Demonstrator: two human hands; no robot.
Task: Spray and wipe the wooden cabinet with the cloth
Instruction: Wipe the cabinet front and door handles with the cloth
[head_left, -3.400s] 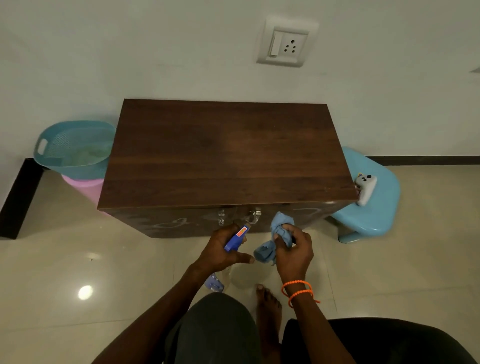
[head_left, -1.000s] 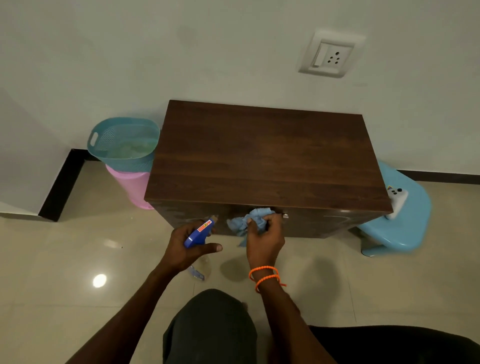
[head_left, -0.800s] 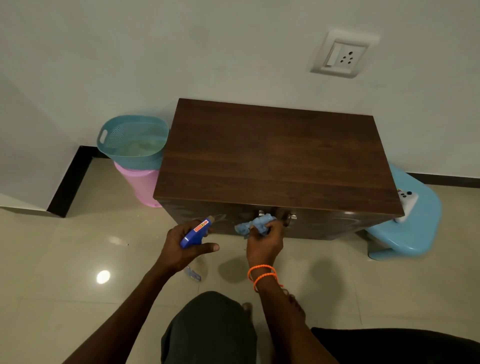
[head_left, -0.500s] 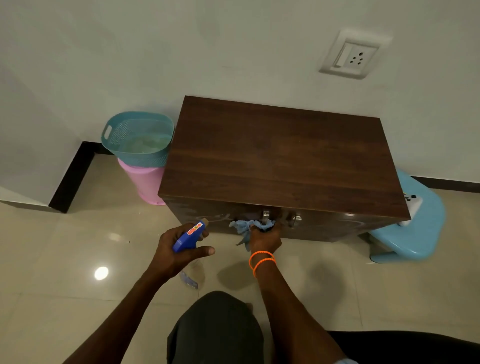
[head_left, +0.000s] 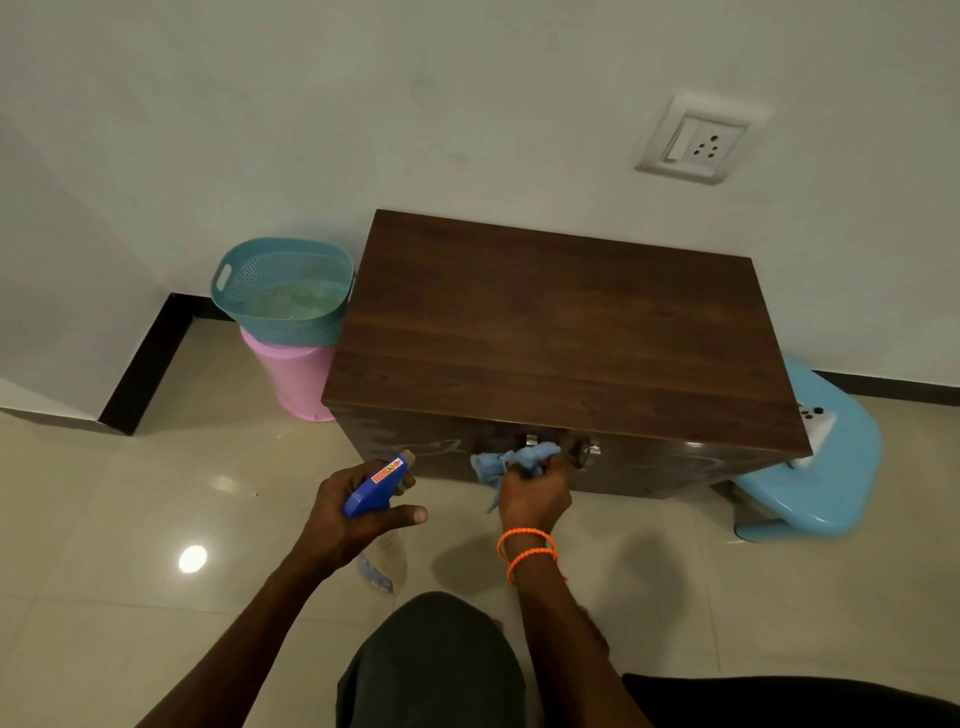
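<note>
Dark wood under the cloth: you wipe the front of the wooden cabinet (head_left: 561, 332), crouched on the tiled floor (head_left: 130, 545).

Your right hand (head_left: 535, 496) has closed in from the gap before the doors and now presses the bunched blue cloth (head_left: 511, 462) against the front panel, just left of the metal handles (head_left: 561, 444). Your left hand (head_left: 348, 512) stays wrapped around the spray bottle (head_left: 376, 488), nozzle aimed at the left door. Judged from this, spraying has given way to wiping; the top looks untouched.
</note>
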